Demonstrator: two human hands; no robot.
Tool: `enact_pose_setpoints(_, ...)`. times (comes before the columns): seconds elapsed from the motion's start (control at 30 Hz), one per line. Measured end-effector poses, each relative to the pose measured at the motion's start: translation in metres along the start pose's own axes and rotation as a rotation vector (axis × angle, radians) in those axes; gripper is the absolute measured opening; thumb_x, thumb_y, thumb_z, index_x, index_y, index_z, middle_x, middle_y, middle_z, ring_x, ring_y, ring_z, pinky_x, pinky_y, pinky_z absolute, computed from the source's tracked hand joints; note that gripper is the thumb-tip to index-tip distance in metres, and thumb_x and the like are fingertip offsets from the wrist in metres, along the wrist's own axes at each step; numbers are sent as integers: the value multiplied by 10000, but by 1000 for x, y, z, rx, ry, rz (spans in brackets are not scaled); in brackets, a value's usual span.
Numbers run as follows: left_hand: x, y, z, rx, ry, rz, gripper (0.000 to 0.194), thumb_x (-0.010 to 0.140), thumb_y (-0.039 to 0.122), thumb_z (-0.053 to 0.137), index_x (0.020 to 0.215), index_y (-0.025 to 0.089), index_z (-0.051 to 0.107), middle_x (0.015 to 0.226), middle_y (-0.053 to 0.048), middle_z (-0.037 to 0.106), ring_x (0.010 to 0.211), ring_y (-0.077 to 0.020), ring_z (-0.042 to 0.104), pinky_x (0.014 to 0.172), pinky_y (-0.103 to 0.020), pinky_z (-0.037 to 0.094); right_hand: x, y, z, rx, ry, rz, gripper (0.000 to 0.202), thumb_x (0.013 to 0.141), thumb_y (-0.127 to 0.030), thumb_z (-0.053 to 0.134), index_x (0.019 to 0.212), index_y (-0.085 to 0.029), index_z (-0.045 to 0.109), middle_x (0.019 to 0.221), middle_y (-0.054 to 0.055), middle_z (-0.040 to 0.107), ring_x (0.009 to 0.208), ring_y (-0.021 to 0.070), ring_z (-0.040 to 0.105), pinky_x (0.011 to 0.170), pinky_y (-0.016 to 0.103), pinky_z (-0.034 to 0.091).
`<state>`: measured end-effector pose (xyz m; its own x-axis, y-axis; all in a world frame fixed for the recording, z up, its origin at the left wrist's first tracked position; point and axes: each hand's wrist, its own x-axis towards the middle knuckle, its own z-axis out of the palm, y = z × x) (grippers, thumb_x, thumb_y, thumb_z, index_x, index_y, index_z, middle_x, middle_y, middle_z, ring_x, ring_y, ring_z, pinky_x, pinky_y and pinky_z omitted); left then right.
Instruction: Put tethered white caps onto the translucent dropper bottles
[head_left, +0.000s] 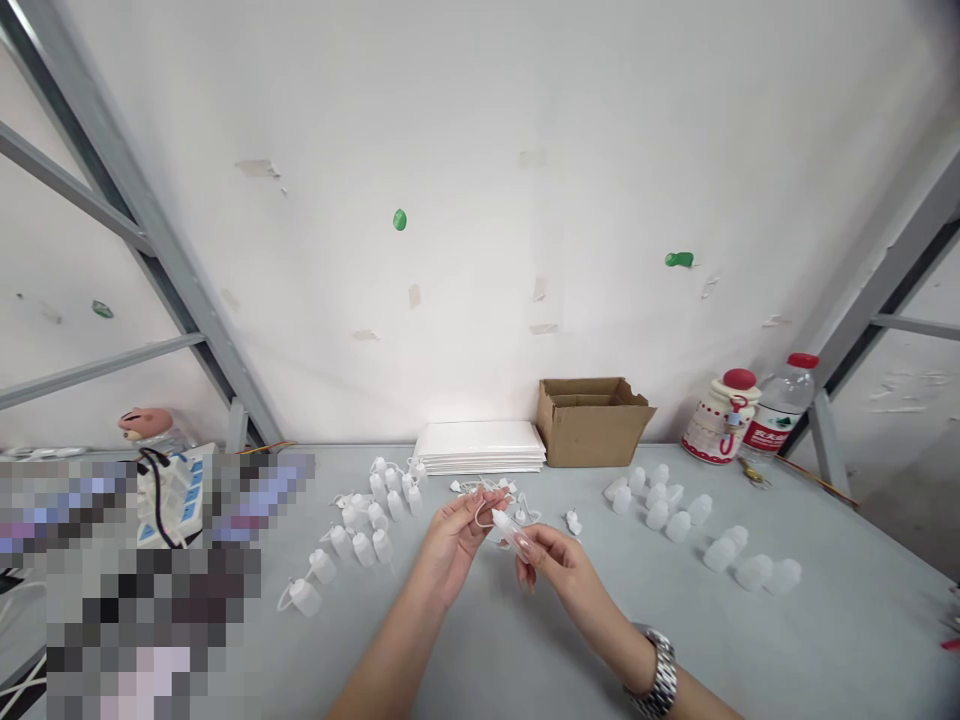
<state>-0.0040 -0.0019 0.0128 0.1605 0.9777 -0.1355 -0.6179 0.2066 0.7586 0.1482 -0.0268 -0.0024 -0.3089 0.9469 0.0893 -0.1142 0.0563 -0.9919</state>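
Between my hands is a small translucent squeeze bottle [513, 536], tilted with its nozzle up and to the left. My right hand [556, 562] grips its body, fingers closed round it. My left hand [459, 540] is closed at the nozzle end, pinching a white cap with a looped strap [484, 514]; the fingers partly hide the cap. Behind the hands lie several loose white caps with straps [529, 508]. To the left stand several bottles fitted with strapped caps [363, 546]. Bottles without visible caps [679, 526] are spread over the right side.
The grey table [480, 665] meets a white wall. At the back are a stack of white flat packs [480, 448] and an open cardboard box [596, 435]. A decorated jar [720, 420] and a red-capped water bottle [784, 410] stand back right. A power strip [169, 500] lies left.
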Motion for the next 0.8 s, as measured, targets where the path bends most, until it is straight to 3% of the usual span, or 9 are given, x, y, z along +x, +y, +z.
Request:
enact_pose_setpoints(0.33,-3,5,2,225,-28,105,209,706,333,672,709,129,717,809,-107,726,871,-238,631,836,-336,424,1,-3,1,-35,25,25,376,755,-540,558,666,-175,576,513,-23,506,500,128,449,547,273,354)
enact_pose_setpoints(0.6,1,1,-3,450,-15,171,241,720,366,648,743,139,724,892,-115,726,943,-257,612,884,-339,387,1,1,-1,-54,49,23,391,741,-558,561,659,-177,589,502,-27,488,494,128,436,533,272,340)
enact_pose_setpoints(0.8,2,-2,4,220,-41,105,291,703,413,657,779,139,717,968,-124,708,962,-258,612,851,-335,412,4,9,2,4,29,-3,380,760,-554,541,735,-181,607,549,-16,531,498,130,454,531,272,355)
